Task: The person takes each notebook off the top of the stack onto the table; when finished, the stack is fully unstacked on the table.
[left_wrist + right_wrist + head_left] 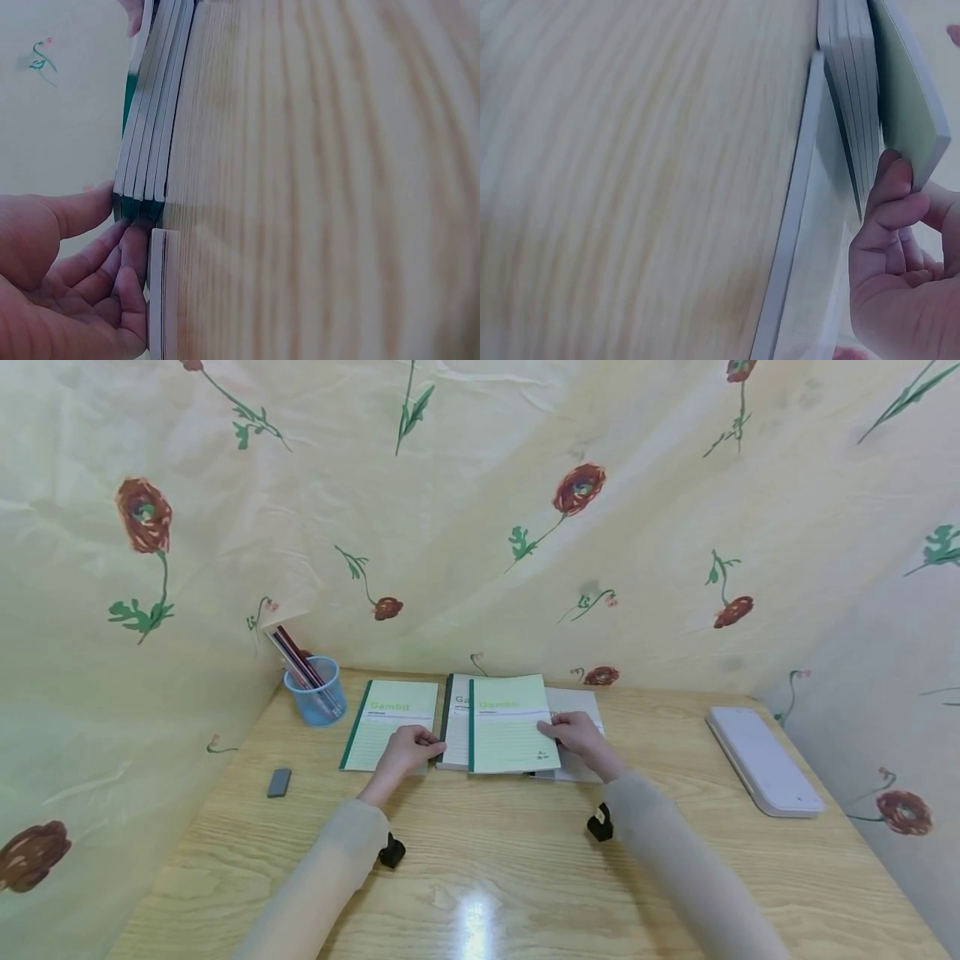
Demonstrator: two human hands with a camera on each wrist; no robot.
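My right hand (581,735) pinches the right edge of a pale green notebook (513,739) with a dark green spine. In the right wrist view this notebook's free side stands tilted up, apart from the stacked notebooks (851,90) below. My left hand (410,749) is at the spine side of that stack, its thumb at the top corner and its curled fingers against the spines (139,208). A grey notebook (455,735) with a black spine shows at the stack's left. Another green notebook (397,697) lies under the left hand; a grey notebook (588,702) lies partly covered at right.
A blue mesh pen cup (318,697) with several pencils stands at the back left. A small grey eraser-like block (279,782) lies in front of it. On the right of the wooden table (480,852) is a long white case (765,760). A flowered curtain (465,527) hangs behind.
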